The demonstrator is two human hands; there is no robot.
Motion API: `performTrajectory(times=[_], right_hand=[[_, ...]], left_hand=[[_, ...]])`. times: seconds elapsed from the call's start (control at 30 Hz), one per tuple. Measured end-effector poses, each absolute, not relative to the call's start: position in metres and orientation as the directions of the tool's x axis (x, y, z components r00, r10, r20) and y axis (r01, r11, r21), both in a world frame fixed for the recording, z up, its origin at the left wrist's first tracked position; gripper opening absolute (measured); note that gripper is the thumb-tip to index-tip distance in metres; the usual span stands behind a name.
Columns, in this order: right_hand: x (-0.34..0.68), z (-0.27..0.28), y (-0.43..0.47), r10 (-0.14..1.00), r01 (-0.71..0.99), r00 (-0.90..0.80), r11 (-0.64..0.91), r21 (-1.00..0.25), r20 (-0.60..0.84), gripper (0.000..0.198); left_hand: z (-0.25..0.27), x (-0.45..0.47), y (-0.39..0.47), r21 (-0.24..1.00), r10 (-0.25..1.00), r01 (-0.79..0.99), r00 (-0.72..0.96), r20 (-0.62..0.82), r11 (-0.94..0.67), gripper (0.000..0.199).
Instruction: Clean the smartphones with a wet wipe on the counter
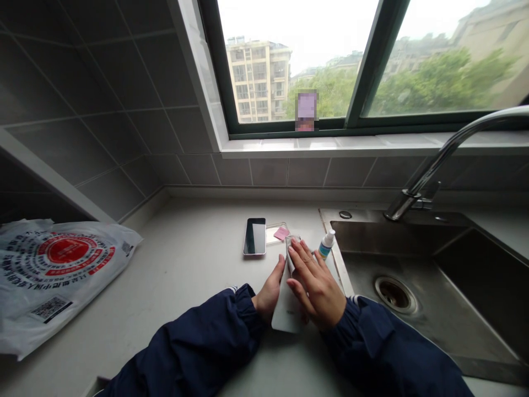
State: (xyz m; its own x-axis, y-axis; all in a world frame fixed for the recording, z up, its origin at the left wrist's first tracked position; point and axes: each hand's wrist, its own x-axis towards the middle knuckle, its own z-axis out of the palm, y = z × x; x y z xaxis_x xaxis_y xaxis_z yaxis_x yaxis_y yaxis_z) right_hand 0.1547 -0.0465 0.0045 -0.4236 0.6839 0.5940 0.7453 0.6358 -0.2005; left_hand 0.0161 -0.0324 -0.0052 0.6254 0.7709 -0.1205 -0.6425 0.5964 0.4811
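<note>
My left hand (270, 292) grips a white phone (286, 313) by its left edge, with its pale back tilted up toward me. Across the upper part of that back, my right hand (316, 286) presses a folded grey cloth (290, 256), its fingers stretched along it and covering much of it. Just beyond the right fingers stands a small white-capped spray bottle (325, 246) with a blue-green label. Past the left hand, a second phone (255, 237) lies with its dark screen up. Beside it is a clear phone case (271, 232) with a pink square piece (281, 234) on it.
Everything stands on a pale countertop (198, 259). To the right is a steel sink (430, 336) with a curved chrome faucet (421, 176). A printed white plastic bag (61, 275) lies at the left. A window (330, 71) is set above the tiled back wall.
</note>
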Motion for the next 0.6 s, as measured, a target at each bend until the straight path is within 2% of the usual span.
performTrajectory(times=[0.17,0.43,0.6], right_hand=[[0.153,0.003,-0.049,0.663,0.702,-0.501,0.687,-0.188,0.556,0.063],[0.149,-0.001,-0.051,0.641,0.665,-0.579,0.729,-0.162,0.504,0.060],[0.149,0.003,-0.052,0.633,0.648,-0.606,0.744,-0.164,0.481,0.052]], left_hand=[[-0.009,0.014,-0.029,0.430,0.784,-0.683,0.611,-0.105,0.590,0.057],[-0.003,0.013,-0.029,0.318,0.787,-0.721,0.538,-0.301,0.615,0.061],[0.001,0.010,-0.027,0.285,0.783,-0.733,0.542,-0.303,0.618,0.064]])
